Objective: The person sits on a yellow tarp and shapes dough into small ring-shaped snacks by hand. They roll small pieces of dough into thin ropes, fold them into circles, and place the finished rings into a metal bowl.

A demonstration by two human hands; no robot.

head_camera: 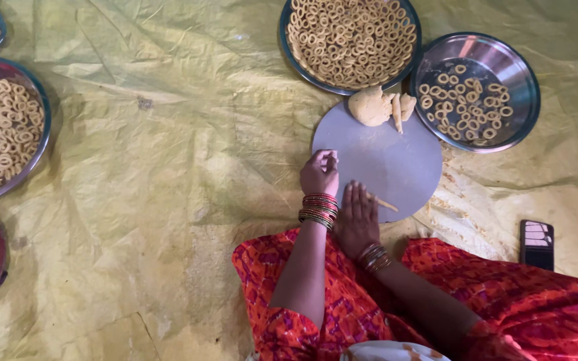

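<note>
One yellow sheet (168,167) covers the floor, and everything sits on it. A grey round board (396,157) lies before the person in orange cloth (556,307). Beyond it stand a plate (287,40) heaped with dough rings and, to its right, a steel bowl (503,57) with fewer rings. A dough lump (369,105) rests on the board's far edge. A small dark rectangular phone (537,244) lies off to the right. The right hand (356,217) lies flat, grip released, pressing a thin dough strip (386,203) on the board's near edge. The left hand (319,174), just beside it, pinches its fingertips together; what they grasp I cannot tell.
</note>
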